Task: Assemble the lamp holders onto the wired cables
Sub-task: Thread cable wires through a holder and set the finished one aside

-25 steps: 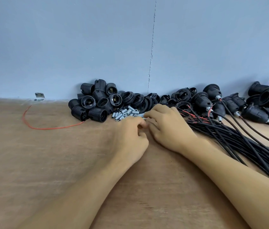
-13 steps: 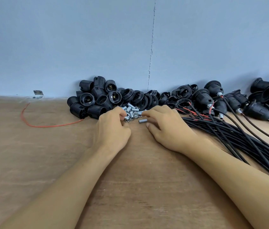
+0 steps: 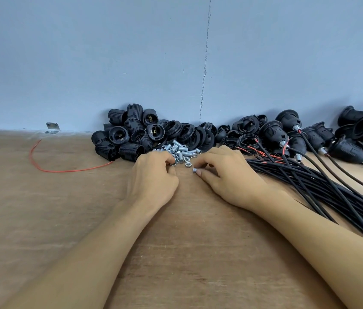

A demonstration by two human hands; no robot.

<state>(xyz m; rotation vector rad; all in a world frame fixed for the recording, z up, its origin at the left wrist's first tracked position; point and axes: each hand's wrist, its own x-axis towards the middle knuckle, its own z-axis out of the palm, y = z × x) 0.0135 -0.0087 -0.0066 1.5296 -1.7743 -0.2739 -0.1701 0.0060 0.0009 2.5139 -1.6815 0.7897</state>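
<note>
My left hand point(image 3: 153, 177) has slid off the right hand point(image 3: 227, 175) to the nut pile point(image 3: 182, 152) near the bench point(image 3: 42, 219) back edge, fingers curled, pinching a nut point(image 3: 172, 164). Right hand still pinches a tube point(image 3: 195, 170) — holders point(image 3: 131, 134) behind, cables point(image 3: 310, 181) along the right edge.

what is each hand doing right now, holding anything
Left hand: closed, seems to pinch a small metal nut.
Right hand: closed, pinching a short threaded tube.
</note>
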